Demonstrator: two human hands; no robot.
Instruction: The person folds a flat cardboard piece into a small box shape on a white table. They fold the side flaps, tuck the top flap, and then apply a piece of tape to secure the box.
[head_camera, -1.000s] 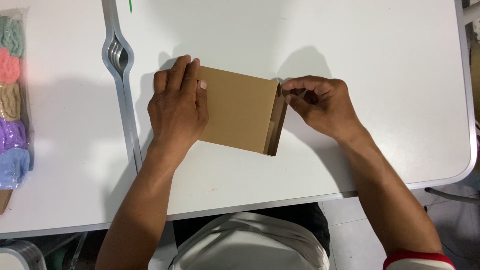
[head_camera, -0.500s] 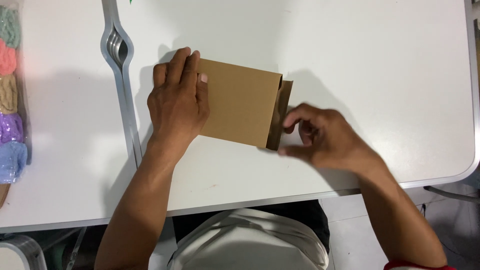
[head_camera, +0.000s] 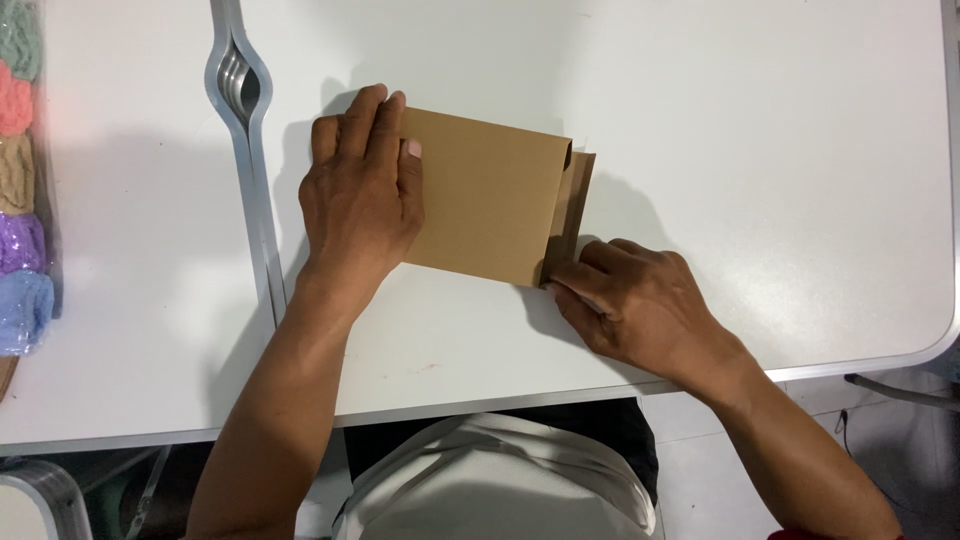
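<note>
A flat brown cardboard piece (head_camera: 490, 195), folded with a raised flap along its right edge, lies on the white table (head_camera: 750, 150). My left hand (head_camera: 360, 195) rests flat on its left part, fingers together, pressing it down. My right hand (head_camera: 630, 300) is at the lower right corner of the cardboard, fingertips pinching the bottom end of the flap.
A metal-edged seam with a handle cutout (head_camera: 240, 85) runs down the table to the left of the cardboard. A clear pack of coloured yarn balls (head_camera: 22, 190) lies at the far left edge. The table's front edge runs just above my lap.
My right hand has slid from the upper end of the flap down to its lower corner. My left hand has stayed pressed on the cardboard.
</note>
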